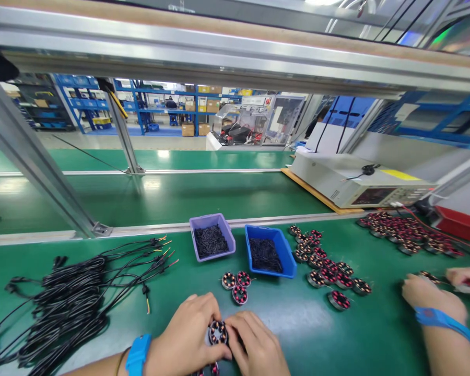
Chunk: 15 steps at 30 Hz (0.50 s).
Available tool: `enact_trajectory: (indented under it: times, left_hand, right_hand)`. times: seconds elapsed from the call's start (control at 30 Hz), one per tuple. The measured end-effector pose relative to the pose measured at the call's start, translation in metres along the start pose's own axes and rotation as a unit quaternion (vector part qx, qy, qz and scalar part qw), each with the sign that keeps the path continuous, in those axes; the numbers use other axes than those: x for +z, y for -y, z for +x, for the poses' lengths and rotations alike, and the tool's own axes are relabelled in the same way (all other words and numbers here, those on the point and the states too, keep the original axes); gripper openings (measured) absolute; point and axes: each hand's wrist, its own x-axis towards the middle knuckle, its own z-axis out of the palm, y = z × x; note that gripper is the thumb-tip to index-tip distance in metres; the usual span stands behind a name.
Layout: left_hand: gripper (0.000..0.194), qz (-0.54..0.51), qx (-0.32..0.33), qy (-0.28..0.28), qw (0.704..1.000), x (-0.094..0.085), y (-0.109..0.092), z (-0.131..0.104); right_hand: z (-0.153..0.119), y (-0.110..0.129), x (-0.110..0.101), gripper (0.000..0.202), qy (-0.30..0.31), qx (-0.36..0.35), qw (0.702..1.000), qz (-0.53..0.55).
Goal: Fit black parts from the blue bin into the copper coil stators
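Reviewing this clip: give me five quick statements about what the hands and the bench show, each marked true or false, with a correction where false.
1. The left hand and right hand together hold one round wound coil. True.
2. The blue bin stands left of the purple bin. False: the blue one is to the right of the purple one.
3. A bundle of black cables lies on the green mat to the left of the hands. True.
4. Three loose coils lie just beyond the hands. True.
5. The co-worker's hand at the right rests inside the blue bin. False: it is over the mat, far right of the bins.
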Motion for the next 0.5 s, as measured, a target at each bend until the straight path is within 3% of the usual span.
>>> enact_trajectory:
  times: [0.23,0.33,0.4,0.5]
  left_hand:
    - [0.036,0.013,-0.001,0.008,1.000,-0.007,-0.004,-0.003]
    - [0.045,0.035,0.042,-0.002,0.998,-0.008,-0.001,-0.009]
    - [0.053,0.104,0.083,-0.024,0.991,0.005,0.006,-0.015]
    - [0.048,0.256,0.082,-0.085,0.960,0.045,0.021,-0.023]
  right_hand:
    - [-0.013,0.002,-0.003,0.051,0.051,-0.018,0.998,0.036]
    - [-0.012,0.002,-0.008,0.050,0.025,0.003,0.999,0.033]
    - [-0.009,-0.002,-0.015,0.041,-0.033,0.029,0.999,0.030]
    - [0.003,-0.015,-0.032,0.027,-0.101,0.036,0.994,-0.002]
